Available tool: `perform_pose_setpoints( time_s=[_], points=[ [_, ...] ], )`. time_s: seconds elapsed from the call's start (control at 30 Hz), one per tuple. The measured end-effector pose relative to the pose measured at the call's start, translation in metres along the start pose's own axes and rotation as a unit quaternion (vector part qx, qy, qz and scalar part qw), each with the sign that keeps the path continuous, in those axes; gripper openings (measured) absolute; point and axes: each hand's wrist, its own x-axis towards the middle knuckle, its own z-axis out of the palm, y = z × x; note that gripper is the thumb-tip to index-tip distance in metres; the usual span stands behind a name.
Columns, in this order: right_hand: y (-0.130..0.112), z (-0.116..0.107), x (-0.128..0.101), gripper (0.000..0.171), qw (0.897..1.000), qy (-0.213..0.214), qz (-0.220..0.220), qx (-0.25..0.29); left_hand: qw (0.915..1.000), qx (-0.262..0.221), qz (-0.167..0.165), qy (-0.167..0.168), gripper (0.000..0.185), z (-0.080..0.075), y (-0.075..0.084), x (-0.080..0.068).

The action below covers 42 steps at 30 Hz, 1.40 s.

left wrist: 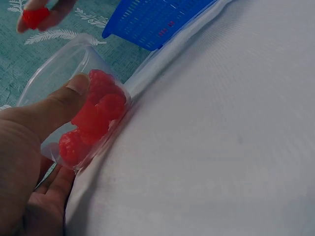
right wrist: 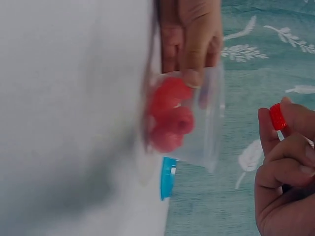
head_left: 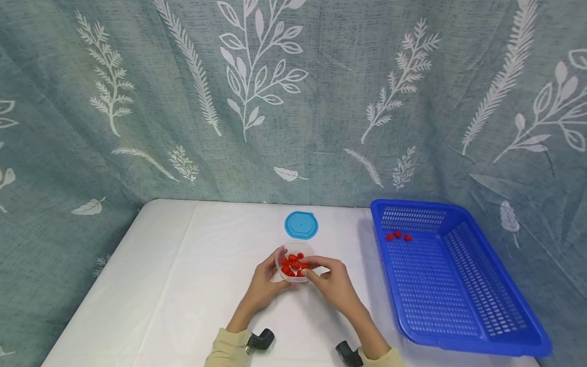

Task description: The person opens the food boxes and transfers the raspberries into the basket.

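My left hand (head_left: 266, 283) grips a clear plastic tub (left wrist: 49, 66) on the white-covered table, thumb against its near wall and fingers around the other side. Several red raspberries (left wrist: 91, 120) lie in the bottom of the tub, seen through its wall. Above the tub's right side, my right hand (head_left: 334, 283) pinches one raspberry (right wrist: 278, 117) between thumb and fingertip. In the right wrist view that raspberry is apart from the tub. A round blue lid (head_left: 301, 225) lies flat just behind the tub.
A large blue plastic basket (head_left: 390, 285) with slotted walls stands on the right of the table. Three raspberries (head_left: 398, 235) lie in its far left corner. Behind the white table (head_left: 183, 285) hangs a green leaf-patterned cloth (head_left: 330, 168).
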Motion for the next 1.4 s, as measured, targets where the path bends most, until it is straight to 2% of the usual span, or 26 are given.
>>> perform_pose_setpoints(
  time_s=[0.27, 0.37, 0.5, 0.6, 0.83, 0.93, 1.17, 1.4],
  points=[
    [-0.024, -0.020, -0.011, 0.024, 1.000, 0.003, 0.011, 0.017, 0.9999, 0.001, -0.006, 0.016, 0.087, 0.003, 0.000, 0.000],
    [-0.033, -0.031, -0.014, 0.022, 0.999, 0.010, 0.015, 0.027, 0.9997, 0.003, -0.013, 0.019, 0.086, 0.004, 0.013, -0.002],
    [-0.043, -0.050, -0.017, 0.021, 0.999, 0.016, -0.007, 0.032, 0.9999, 0.000, -0.013, 0.012, 0.087, 0.003, 0.012, -0.002],
    [-0.050, -0.066, -0.018, 0.019, 0.999, 0.022, -0.028, 0.022, 1.0000, -0.003, -0.004, 0.005, 0.088, 0.002, -0.002, 0.000],
    [-0.059, -0.113, -0.010, 0.017, 0.996, 0.050, -0.073, -0.007, 0.9998, 0.002, -0.011, 0.013, 0.090, 0.004, -0.001, 0.001],
    [-0.056, -0.138, -0.001, 0.020, 0.995, 0.065, -0.073, -0.022, 0.9997, 0.010, -0.016, 0.016, 0.089, 0.005, 0.004, 0.001],
    [-0.031, -0.185, 0.025, 0.030, 0.992, 0.099, -0.055, -0.051, 0.9997, 0.000, -0.022, 0.013, 0.086, 0.003, 0.032, -0.007],
    [0.012, -0.211, 0.046, 0.034, 0.984, 0.139, -0.043, -0.100, 0.9995, -0.001, -0.024, 0.021, 0.085, 0.005, 0.033, -0.006]
  ],
)
